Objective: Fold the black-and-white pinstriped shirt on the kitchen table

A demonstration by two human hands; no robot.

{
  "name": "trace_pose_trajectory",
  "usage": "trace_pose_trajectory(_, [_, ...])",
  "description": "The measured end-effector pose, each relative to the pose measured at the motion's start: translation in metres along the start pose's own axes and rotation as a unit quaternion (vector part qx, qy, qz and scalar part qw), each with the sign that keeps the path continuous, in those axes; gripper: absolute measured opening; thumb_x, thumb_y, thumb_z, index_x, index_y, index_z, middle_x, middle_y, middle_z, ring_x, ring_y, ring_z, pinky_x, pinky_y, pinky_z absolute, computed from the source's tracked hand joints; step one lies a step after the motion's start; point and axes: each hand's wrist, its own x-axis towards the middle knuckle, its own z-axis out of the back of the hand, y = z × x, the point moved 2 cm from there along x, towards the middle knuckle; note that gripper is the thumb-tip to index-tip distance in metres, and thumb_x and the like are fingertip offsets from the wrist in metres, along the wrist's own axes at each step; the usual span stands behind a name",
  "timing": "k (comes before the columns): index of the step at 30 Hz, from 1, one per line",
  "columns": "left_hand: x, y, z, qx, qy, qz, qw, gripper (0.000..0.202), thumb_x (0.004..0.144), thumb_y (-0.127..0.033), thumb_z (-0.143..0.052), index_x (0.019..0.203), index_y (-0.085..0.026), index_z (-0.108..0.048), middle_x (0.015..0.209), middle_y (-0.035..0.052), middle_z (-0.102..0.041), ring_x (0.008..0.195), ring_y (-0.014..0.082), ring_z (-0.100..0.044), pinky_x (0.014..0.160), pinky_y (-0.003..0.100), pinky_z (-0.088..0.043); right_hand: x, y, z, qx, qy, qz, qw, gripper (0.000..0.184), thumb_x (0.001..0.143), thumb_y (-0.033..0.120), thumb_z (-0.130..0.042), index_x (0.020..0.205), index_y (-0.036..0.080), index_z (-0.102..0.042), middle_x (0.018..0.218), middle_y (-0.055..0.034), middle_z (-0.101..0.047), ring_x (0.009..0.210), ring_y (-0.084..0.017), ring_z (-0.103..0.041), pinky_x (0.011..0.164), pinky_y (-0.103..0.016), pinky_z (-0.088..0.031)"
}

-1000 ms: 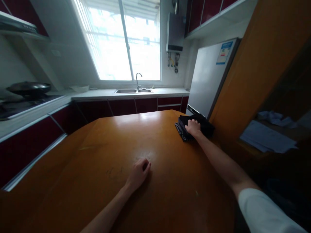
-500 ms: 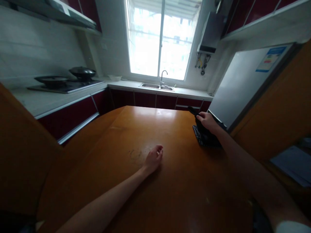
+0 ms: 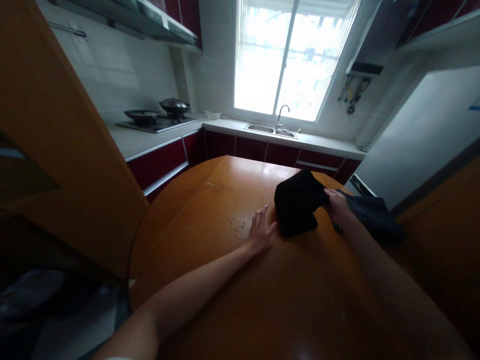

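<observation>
Gripping the black cloth [image 3: 294, 205] by its right end, the right hand [image 3: 337, 206] holds it over the table [image 3: 202, 235], beside the navy cloth [image 3: 369, 212], while the left hand [image 3: 260, 231], fingers spread, is near the black cloth's left side, the sink [image 3: 260, 129] beyond.
</observation>
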Motion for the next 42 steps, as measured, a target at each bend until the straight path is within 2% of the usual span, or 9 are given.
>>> trace_pose_trajectory(6, [0.001, -0.001, -0.004, -0.001, 0.055, -0.029, 0.998, 0.064, 0.091, -0.028, -0.067, 0.150, -0.028, -0.043, 0.144, 0.0116, -0.051, 0.134, 0.0300, -0.047, 0.111, 0.051, -0.043, -0.036, -0.089, 0.030, -0.105, -0.093, -0.035, 0.989, 0.007, 0.072, 0.025, -0.062, 0.076, 0.020, -0.063, 0.067, -0.0012, -0.065, 0.060, -0.019, -0.063, 0.046, -0.026, -0.050])
trace_pose_trajectory(9, [-0.001, -0.004, -0.003, -0.010, 0.088, -0.047, 0.995, 0.054, 0.090, -0.027, -0.067, 0.143, -0.028, -0.054, 0.138, 0.0108, -0.056, 0.128, 0.0280, -0.053, 0.110, 0.048, -0.046, -0.053, -0.111, 0.035, -0.137, -0.094, 0.031, 0.986, 0.013, 0.072, 0.030, -0.059, 0.076, 0.019, -0.066, 0.075, -0.0046, -0.070, 0.074, -0.022, -0.067, 0.057, -0.027, -0.054])
trace_pose_trajectory(12, [-0.002, -0.009, -0.001, 0.006, 0.124, -0.064, 0.990, 0.044, 0.092, -0.026, -0.066, 0.136, -0.026, -0.062, 0.129, 0.0096, -0.062, 0.119, 0.0263, -0.059, 0.107, 0.044, -0.048, -0.064, -0.117, 0.035, -0.122, -0.086, 0.069, 0.986, 0.022, 0.073, 0.034, -0.060, 0.085, 0.018, -0.069, 0.082, -0.0063, -0.073, 0.077, -0.023, -0.069, 0.059, -0.028, -0.055])
trace_pose_trajectory(18, [0.001, -0.015, -0.007, 0.135, 0.120, -0.070, 0.981, 0.047, 0.087, -0.029, -0.071, 0.133, -0.019, -0.064, 0.118, 0.0133, -0.067, 0.113, 0.0329, -0.061, 0.098, 0.048, -0.052, -0.077, -0.113, 0.023, 0.096, 0.061, -0.029, 0.993, 0.032, 0.066, 0.029, -0.078, 0.096, 0.022, -0.071, 0.093, -0.0035, -0.074, 0.072, -0.017, -0.069, 0.054, -0.024, -0.056])
trace_pose_trajectory(23, [0.007, -0.013, -0.005, 0.117, 0.114, -0.053, 0.985, 0.034, 0.083, -0.009, -0.058, 0.111, -0.019, -0.073, 0.103, 0.0119, -0.072, 0.100, 0.0275, -0.066, 0.093, 0.042, -0.053, -0.077, -0.108, 0.018, 0.170, 0.098, -0.030, 0.980, 0.025, 0.069, 0.022, -0.078, 0.093, 0.023, -0.069, 0.088, 0.0002, -0.071, 0.073, -0.012, -0.068, 0.064, -0.022, -0.057])
trace_pose_trajectory(28, [0.037, -0.021, 0.029, -0.090, 0.008, 0.019, 0.996, 0.021, 0.076, -0.007, -0.053, 0.085, -0.017, -0.070, 0.081, 0.0044, -0.070, 0.078, 0.0184, -0.066, 0.077, 0.031, -0.053, -0.065, -0.107, 0.031, 0.204, 0.065, -0.015, 0.977, 0.012, 0.076, 0.012, -0.065, 0.081, 0.022, -0.064, 0.080, 0.0017, -0.067, 0.066, -0.010, -0.065, 0.061, -0.019, -0.057])
trace_pose_trajectory(34, [0.080, -0.031, 0.099, -0.381, -0.045, 0.159, 0.910, 0.021, 0.069, -0.020, -0.058, 0.090, -0.019, -0.060, 0.069, -0.0043, -0.057, 0.057, 0.0111, -0.054, 0.051, 0.019, -0.042, -0.047, -0.113, 0.046, 0.294, 0.042, -0.084, 0.951, 0.017, 0.079, 0.006, -0.064, 0.075, 0.022, -0.062, 0.068, 0.0038, -0.066, 0.052, -0.006, -0.061, 0.050, -0.012, -0.054])
trace_pose_trajectory(39, [0.096, -0.001, 0.147, -0.261, -0.084, 0.253, 0.928, 0.016, 0.075, -0.024, -0.057, 0.088, -0.019, -0.065, 0.065, -0.0027, -0.057, 0.058, 0.0140, -0.055, 0.053, 0.022, -0.042, -0.045, -0.126, 0.043, 0.290, 0.052, -0.103, 0.950, 0.015, 0.081, 0.011, -0.068, 0.090, 0.023, -0.071, 0.072, 0.0048, -0.072, 0.056, -0.008, -0.066, 0.052, -0.013, -0.056])
trace_pose_trajectory(42, [0.099, 0.019, 0.160, -0.125, -0.011, 0.229, 0.965, 0.019, 0.079, -0.024, -0.056, 0.088, -0.017, -0.071, 0.078, 0.0028, -0.065, 0.075, 0.0178, -0.062, 0.067, 0.025, -0.050, -0.044, -0.133, 0.040, 0.261, 0.045, -0.090, 0.960, 0.021, 0.078, 0.013, -0.070, 0.097, 0.023, -0.072, 0.071, 0.0048, -0.072, 0.056, -0.009, -0.067, 0.051, -0.015, -0.056])
